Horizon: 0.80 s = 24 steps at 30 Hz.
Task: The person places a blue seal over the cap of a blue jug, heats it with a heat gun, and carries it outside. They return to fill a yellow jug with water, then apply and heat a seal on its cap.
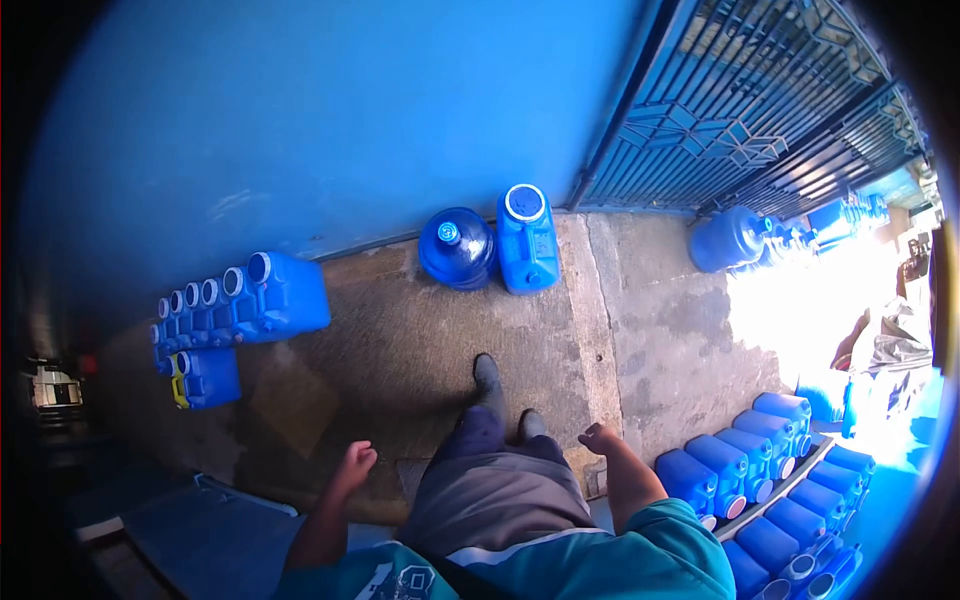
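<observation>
Perhaps a water shop: rows of jugs (745, 470).

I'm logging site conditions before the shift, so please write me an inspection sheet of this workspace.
Surface: bare floor, dark patches, a pale strip crossing it.
Job's things: round jug and white-capped can upright side by side by the wall; left cans lined up, lower-right cans in rows.
Clutter: a grey heap at far right, unclear in the glare.
Hands: left hand and right hand curled, nothing seen in either.
Cables: nothing seen.
Surroundings: blue wall; barred gate, more jugs near its foot, strong sunlight beyond.
</observation>
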{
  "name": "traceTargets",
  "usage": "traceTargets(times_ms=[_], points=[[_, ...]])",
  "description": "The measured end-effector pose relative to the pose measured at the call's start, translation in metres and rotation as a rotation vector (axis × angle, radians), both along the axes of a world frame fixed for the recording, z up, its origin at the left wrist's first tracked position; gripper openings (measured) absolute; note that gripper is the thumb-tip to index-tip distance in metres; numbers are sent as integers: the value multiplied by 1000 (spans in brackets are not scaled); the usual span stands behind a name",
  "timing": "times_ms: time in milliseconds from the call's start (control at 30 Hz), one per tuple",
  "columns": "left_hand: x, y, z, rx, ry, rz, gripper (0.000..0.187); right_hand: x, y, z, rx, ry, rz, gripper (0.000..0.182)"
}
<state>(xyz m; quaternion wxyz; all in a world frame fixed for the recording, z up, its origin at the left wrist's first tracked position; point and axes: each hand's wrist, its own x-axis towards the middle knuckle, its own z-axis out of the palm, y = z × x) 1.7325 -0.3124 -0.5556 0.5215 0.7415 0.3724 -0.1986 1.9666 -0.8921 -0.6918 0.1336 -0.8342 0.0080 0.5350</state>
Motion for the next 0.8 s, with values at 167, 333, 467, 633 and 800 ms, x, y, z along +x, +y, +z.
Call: traceTargets(times_ms=[167,333,467,633,800], points=[[-13,-43,13,118,31,-209,49,5,-24,22,71,-141,-176,60],[-46,-83,35,155,68,-278,50,12,-53,39,135,-223,-268,56],[-103,-99,26,185,136,-281,48,-11,-77,32,95,-291,-278,53],[-91,-120,61,235,333,-547,39,-57,-98,36,124,-194,-358,60],[-88,-48,-32,-50,93,-633,40,-106,-106,37,70,-184,-367,71]])
